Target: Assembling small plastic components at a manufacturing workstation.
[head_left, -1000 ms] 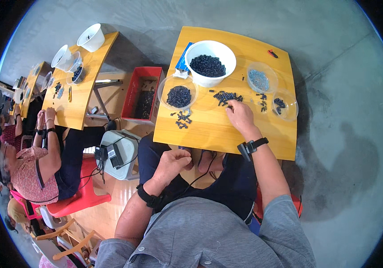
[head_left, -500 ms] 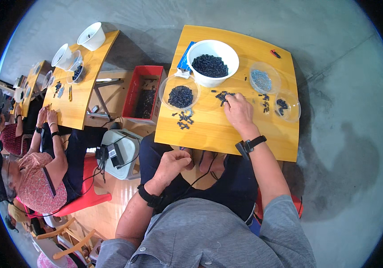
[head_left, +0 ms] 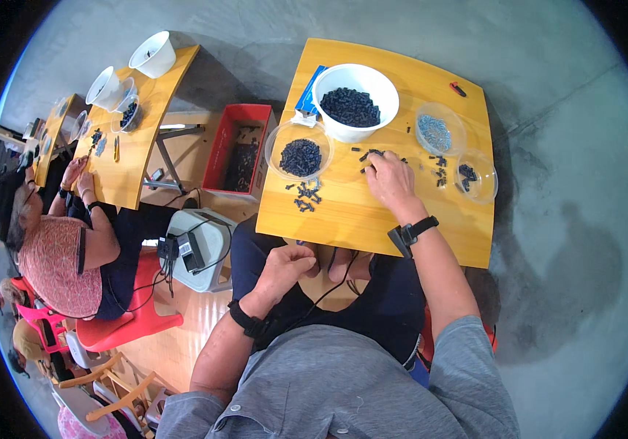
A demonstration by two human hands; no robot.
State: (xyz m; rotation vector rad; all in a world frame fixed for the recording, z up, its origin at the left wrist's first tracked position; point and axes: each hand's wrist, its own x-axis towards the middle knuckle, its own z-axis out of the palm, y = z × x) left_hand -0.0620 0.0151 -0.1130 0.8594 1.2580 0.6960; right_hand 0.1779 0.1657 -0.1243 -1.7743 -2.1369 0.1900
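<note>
My right hand (head_left: 390,179) reaches onto the yellow table (head_left: 328,212), its fingers bent down into a loose row of small black plastic pieces (head_left: 372,155). Its fingertips are partly hidden, so any piece between them does not show. Over my lap, off the table's near edge, my left hand (head_left: 283,272) is closed with thumb and fingers together; what it may hold is too small to make out. Between the hands, a scatter of small black pieces (head_left: 305,197) lies below a clear round tub (head_left: 270,155) full of black pieces.
A white bowl (head_left: 390,88) of black pieces stands at the back. Clear tubs hold silvery parts (head_left: 433,133) and a few black pieces (head_left: 467,174). A red-and-black tool (head_left: 458,89) lies far right. Left are a red box (head_left: 219,150), a grey stool (head_left: 211,256) and a seated person (head_left: 61,256).
My right hand stays at the loose black pieces, which look more spread out around its fingers. My left hand keeps its closed pose. The seated person at left has leaned forward.
</note>
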